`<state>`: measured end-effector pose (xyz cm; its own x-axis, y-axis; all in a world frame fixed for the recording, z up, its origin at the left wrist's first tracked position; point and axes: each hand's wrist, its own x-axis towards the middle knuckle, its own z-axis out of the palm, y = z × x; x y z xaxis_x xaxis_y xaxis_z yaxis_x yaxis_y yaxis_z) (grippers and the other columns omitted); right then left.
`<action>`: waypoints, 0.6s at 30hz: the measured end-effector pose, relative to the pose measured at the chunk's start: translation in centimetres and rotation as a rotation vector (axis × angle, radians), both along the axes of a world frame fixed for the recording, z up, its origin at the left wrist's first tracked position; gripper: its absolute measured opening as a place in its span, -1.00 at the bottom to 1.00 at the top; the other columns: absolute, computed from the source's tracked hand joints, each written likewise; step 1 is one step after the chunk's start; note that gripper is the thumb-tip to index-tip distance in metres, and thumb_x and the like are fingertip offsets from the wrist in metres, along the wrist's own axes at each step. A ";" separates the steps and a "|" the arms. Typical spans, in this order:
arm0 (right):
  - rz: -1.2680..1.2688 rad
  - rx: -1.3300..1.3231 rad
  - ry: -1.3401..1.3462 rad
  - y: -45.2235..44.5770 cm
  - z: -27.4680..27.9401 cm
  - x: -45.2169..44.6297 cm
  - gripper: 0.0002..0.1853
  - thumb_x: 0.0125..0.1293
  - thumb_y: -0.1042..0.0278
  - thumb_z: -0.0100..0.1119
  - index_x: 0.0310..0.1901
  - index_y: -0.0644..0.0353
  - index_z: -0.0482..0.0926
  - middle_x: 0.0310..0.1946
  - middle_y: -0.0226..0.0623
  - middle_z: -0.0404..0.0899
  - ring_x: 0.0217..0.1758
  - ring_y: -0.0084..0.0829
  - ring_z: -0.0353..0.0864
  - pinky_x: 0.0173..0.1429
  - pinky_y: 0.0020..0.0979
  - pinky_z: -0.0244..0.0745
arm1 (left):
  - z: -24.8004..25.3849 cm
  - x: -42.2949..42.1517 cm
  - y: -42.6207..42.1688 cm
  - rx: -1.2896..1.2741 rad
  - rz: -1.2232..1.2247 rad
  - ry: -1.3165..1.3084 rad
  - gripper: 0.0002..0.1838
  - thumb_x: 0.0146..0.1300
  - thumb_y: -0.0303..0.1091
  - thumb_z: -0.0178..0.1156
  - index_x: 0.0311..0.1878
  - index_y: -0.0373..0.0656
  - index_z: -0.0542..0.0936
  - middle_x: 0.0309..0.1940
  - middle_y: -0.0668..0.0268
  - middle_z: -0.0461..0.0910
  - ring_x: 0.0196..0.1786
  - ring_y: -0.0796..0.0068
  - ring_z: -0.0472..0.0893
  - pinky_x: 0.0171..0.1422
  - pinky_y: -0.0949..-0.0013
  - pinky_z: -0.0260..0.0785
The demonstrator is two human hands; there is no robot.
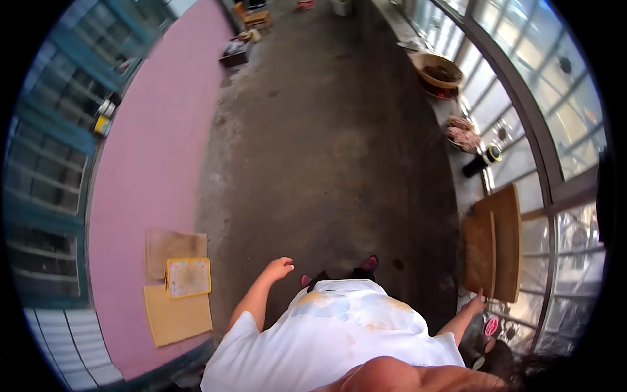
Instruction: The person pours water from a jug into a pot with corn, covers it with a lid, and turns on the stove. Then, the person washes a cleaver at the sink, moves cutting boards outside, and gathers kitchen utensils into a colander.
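Note:
My left hand (279,266) hangs in the air over the floor, ahead of my body. Its fingers are curled in and nothing shows in them. On my other side, my right hand (477,303) is at the lower edge of a flat wooden board (479,251), fingers closed at that edge; the grip is small and partly hidden. Behind this board leans a larger wooden board (508,238), upright against the window side. A round pink-red item (491,326) lies just below my right hand.
Along the right ledge (450,157) are a dark bottle (482,161), a bowl of reddish-brown pieces (463,134) and a wide basket (439,72). A yellow-framed board (189,277) hangs by the pink wall (153,150). A small wooden chair (253,16) stands far off.

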<state>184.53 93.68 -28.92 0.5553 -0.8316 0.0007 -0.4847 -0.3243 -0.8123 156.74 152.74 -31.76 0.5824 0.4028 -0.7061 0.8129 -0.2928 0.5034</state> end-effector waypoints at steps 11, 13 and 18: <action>0.415 -0.008 0.402 24.9 -5.7 0.2 -0.23 -0.03 0.02 0.27 0.16 0.27 0.21 0.11 0.22 0.17 0.09 0.01 0.31 0.09 -0.21 0.37 | -0.3 -24.4 3.2 0.079 0.545 0.104 -0.58 0.06 -0.15 0.06 -0.02 -0.13 0.47 -0.08 0.15 0.50 -0.01 0.21 0.47 0.05 0.27 0.30; 0.723 -0.077 0.470 32.1 -7.9 0.5 -0.25 -0.04 0.03 0.26 0.14 0.27 0.24 0.13 0.14 0.18 0.13 -0.02 0.26 0.13 -0.22 0.30 | 2.1 -28.5 2.5 0.137 0.583 0.146 -0.60 0.06 -0.15 0.05 -0.04 -0.14 0.48 -0.10 0.14 0.51 -0.02 0.19 0.48 0.05 0.24 0.30; 1.520 -0.637 0.398 49.8 -7.3 0.2 -0.36 0.02 0.15 0.22 0.10 0.31 0.29 0.10 0.02 0.28 0.16 -0.07 0.24 0.16 -0.22 0.26 | 9.9 -36.8 0.0 0.172 1.221 -0.346 -0.49 0.12 -0.07 0.05 0.08 -0.17 0.38 -0.01 0.22 0.47 0.02 0.35 0.46 0.02 0.30 0.32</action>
<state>184.69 143.53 -36.27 0.8412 0.4915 -0.2255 0.4228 -0.8577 -0.2924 119.90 152.78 -21.86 -0.0859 0.8741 -0.4781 0.4337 0.4648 0.7719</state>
